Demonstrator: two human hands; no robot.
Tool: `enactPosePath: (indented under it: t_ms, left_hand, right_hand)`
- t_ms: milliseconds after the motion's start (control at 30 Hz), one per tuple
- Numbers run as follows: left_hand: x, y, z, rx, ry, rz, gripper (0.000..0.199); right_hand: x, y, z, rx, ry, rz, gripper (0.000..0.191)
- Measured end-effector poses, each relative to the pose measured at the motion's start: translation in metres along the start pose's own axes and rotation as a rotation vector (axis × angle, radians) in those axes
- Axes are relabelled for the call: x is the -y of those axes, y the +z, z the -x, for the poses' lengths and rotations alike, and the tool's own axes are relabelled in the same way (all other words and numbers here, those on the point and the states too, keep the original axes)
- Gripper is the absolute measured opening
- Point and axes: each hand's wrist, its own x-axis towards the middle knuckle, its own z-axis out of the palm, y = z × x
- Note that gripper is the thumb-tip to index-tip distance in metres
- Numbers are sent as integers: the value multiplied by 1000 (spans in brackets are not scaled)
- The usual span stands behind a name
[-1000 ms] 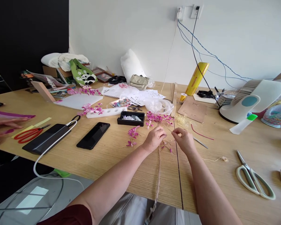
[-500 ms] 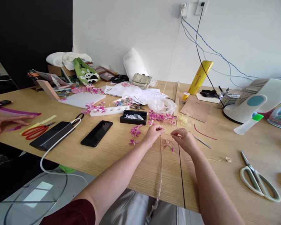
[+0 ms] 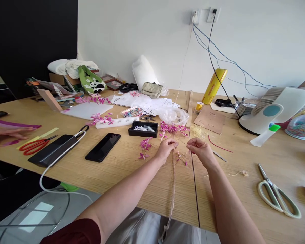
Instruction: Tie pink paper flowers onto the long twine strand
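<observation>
My left hand pinches the upper end of a pale pinkish braided cord, which runs toward me and drops over the table's front edge. To its right, my right hand is closed in a pinch on a thin strand, thread or wire, that spans the small gap between the hands. Just below them lies a small sprig with purple buds. Magenta flower sprigs lie beyond my fingers, with another flower sprig to the left.
Scissors and a fan are at right. A black tray, phone, black box with a white cable and red-handled pliers occupy the left. Another person's hand rests at far left.
My right hand has shifted slightly and its fingers have turned, and the strand between the hands now slants. The whole view has moved a little. My left hand keeps its pinch.
</observation>
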Motion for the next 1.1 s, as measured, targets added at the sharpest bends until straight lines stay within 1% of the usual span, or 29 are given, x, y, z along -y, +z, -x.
enactPosePath:
  t_ms: [67, 133, 167, 233, 333, 367, 400, 467, 533, 633, 733, 800, 833, 900, 967, 1000, 1033, 1100]
  left_hand:
    - [0, -4, -3, 18, -80, 84, 19]
    - [-2, -8, -5, 25, -71, 90, 19]
    - [-4, -9, -5, 27, -37, 65, 18]
    - [-8, -8, -4, 31, 76, -19, 16]
    - [-16, -4, 1, 63, 292, -160, 14]
    - [-19, -2, 4, 87, 343, -192, 13]
    - [-21, 0, 7, 121, 365, -209, 12]
    - [-23, 3, 13, 208, 326, -191, 13]
    - [-23, 5, 16, 254, 262, -163, 14]
    - [-18, 4, 16, 219, 215, -115, 15]
    - [-14, 2, 11, 160, 201, -80, 14]
    - [-11, 1, 8, 130, 232, -80, 10]
    - [-10, 2, 7, 117, 260, -90, 11]
    - [-9, 2, 5, 102, 319, -143, 27]
    - [-8, 1, 2, 85, 380, -243, 41]
    - [-8, 0, 1, 77, 415, -303, 41]
    - [-8, -1, 0, 70, 453, -362, 36]
    - [-7, -5, -3, 63, 530, -464, 17]
  right_hand:
    - [6, 1, 2, 41, 0, 117, 15]
    - [9, 2, 4, 43, -19, 313, 9]
    - [9, 3, 4, 36, -35, 408, 7]
    - [7, 4, 4, 12, -71, 549, 4]
    - [2, 5, 2, -63, -111, 636, 5]
    - [1, 5, 2, -96, -123, 643, 6]
    - [-1, 4, 1, -131, -135, 638, 6]
    - [-3, 3, 0, -202, -152, 600, 5]
    - [-4, 2, 0, -257, -148, 514, 5]
    - [-4, 2, 0, -268, -91, 304, 13]
    - [-2, 2, 0, -209, -58, 99, 18]
    - [-1, 2, 0, -168, -70, 38, 17]
    - [-1, 2, 1, -155, -77, 38, 16]
    - [-1, 1, 1, -140, -94, 109, 14]
    - [0, 1, 2, -125, -139, 240, 12]
    - [1, 1, 2, -113, -170, 309, 11]
    - [2, 1, 2, -99, -203, 371, 9]
    - [4, 1, 3, -65, -255, 452, 7]
